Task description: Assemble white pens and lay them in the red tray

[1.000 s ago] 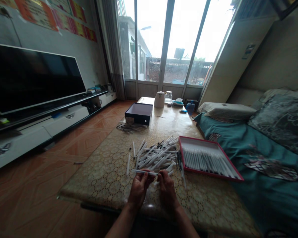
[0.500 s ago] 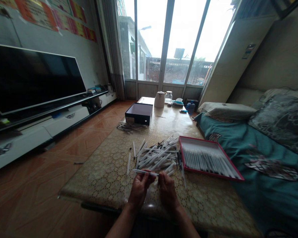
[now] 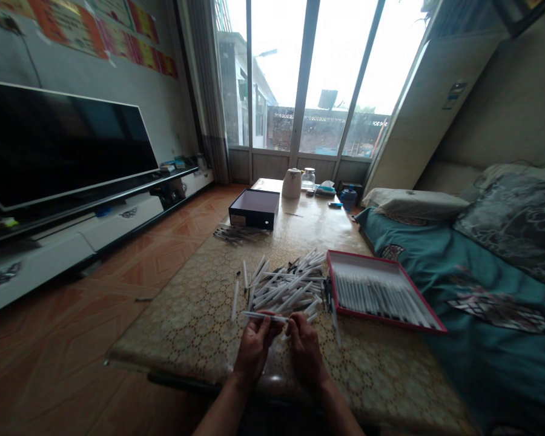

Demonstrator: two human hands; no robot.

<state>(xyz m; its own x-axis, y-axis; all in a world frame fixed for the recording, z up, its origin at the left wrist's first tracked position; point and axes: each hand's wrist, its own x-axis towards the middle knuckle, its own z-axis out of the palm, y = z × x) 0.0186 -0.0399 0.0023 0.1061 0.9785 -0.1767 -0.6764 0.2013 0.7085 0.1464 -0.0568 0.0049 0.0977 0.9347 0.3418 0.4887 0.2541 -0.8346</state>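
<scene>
A slim white pen (image 3: 254,315) lies sideways between my two hands, above the near part of the table. My left hand (image 3: 255,339) is closed around its middle, thumb on top. At the pen's right end, the fingers of my right hand (image 3: 305,342) are pinched together and cover that tip. Just beyond my hands spreads a loose pile of white pen barrels (image 3: 284,287) with some dark pieces among them. To the right, a shallow red-rimmed box lid (image 3: 420,289) holds a row of similar pens (image 3: 372,297) laid side by side.
A dark open box (image 3: 252,219) stands farther back on the patterned table (image 3: 186,327), with thin dark refills (image 3: 236,233) before it. A kettle (image 3: 292,183), a glass jar (image 3: 308,177) and a tissue pack (image 3: 326,188) are at the far end. A sofa (image 3: 436,242) borders the right.
The fingers of my right hand have shifted slightly left at the pen's end. My left hand keeps its hold, and the pile and box lid look the same.
</scene>
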